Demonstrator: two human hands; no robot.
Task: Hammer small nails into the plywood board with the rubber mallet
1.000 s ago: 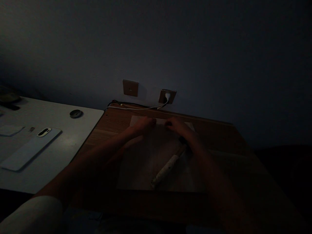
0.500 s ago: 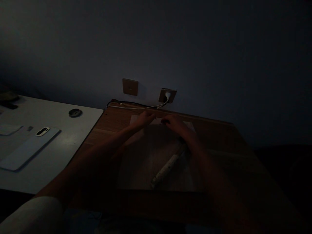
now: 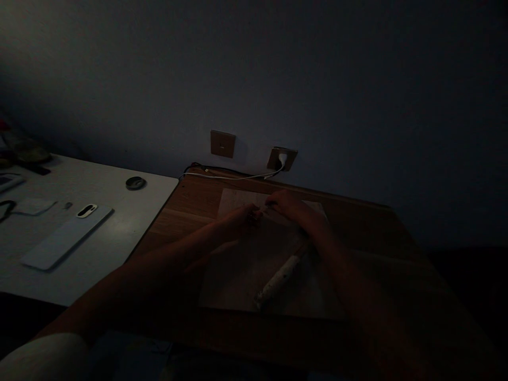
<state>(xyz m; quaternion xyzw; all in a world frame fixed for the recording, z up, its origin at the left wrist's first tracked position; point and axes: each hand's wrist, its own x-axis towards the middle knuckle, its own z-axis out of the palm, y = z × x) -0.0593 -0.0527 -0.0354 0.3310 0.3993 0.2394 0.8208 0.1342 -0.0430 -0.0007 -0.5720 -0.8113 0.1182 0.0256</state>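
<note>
- The person's left hand [image 3: 243, 218] is over the far part of a pale sheet [image 3: 234, 275], with its fingers bent in. It is too dark to tell how far open it is, or what it has hold of.
- The right hand [image 3: 286, 204] is just beside it, with its fingers curled down. A small pale bit shows between the 2 hands, but it is too dark to tell what it is or which hand has it.
- The sheet lies flat on a brown wood table [image 3: 397, 301], in front of the person.
- A tool with a pale, spotty handle [image 3: 280, 278] lies at a slant on the sheet. Its handle end points toward the person, and its far end goes into the dark by the right arm.
- A white table [image 3: 123, 227] is next to the brown table, on the left.
- On the white table, a pale phone [image 3: 65, 241] lies with its back up, and a small round lid [image 3: 135, 183] lies near the back edge.
- On the wall are 2 square plates. The left one is a brown plate [image 3: 223, 144]; the right one is a socket [image 3: 291, 155] with a white plug [image 3: 282, 158] in it.
- A white cord [image 3: 238, 178] runs from the plug along the back of the brown table.
</note>
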